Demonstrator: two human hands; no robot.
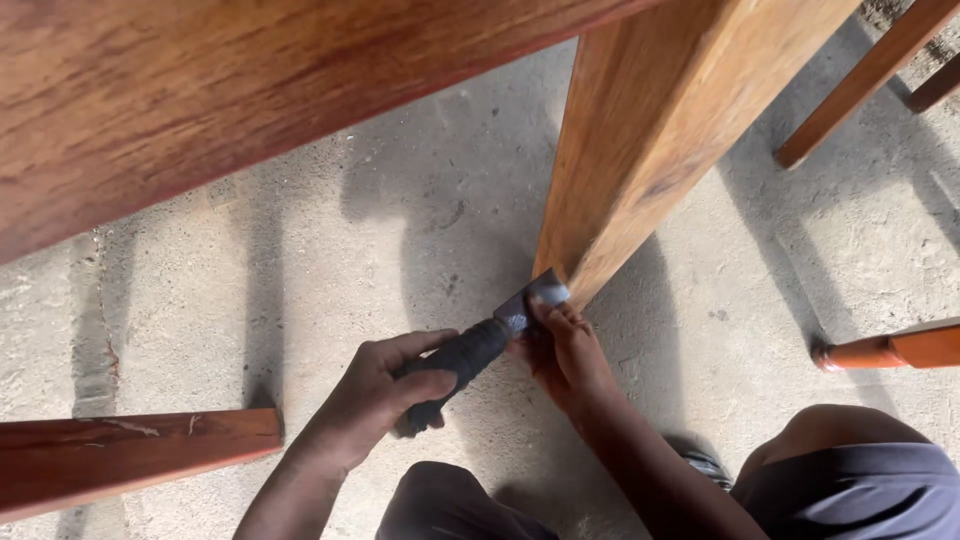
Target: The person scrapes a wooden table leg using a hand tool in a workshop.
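The left hand (375,395) is gripping the black, wrapped handle of a flat-bladed metal scraper (490,345), with the fingers closed fully around the handle. The scraper's long axis is running from the near left to the far right, rising from the handle towards the blade. The grey blade end is pointing up and to the right and is meeting the lower end of a tall, square-section leg of reddish-brown wood (640,130). The right hand (565,350) is lying just right of the handle, its fingers curled and pressing on the back of the blade where the blade is touching the leg; it is not wrapping the handle. The scraper is sitting near the middle of the view, low down, just above the rough grey concrete floor (300,260).

The leg is slanting from the upper right down to the middle and is blocking the space right behind the blade. A broad reddish-brown wooden panel (200,90) is filling the upper left. A short reddish wooden rail (130,455) is projecting from the left edge, well apart from the hands. Thin wooden chair legs (860,85) are standing at the far right, and a turned orange-brown wooden leg (890,350) is lying at the right edge. The person's dark-clothed knees (860,490) are showing along the near edge.
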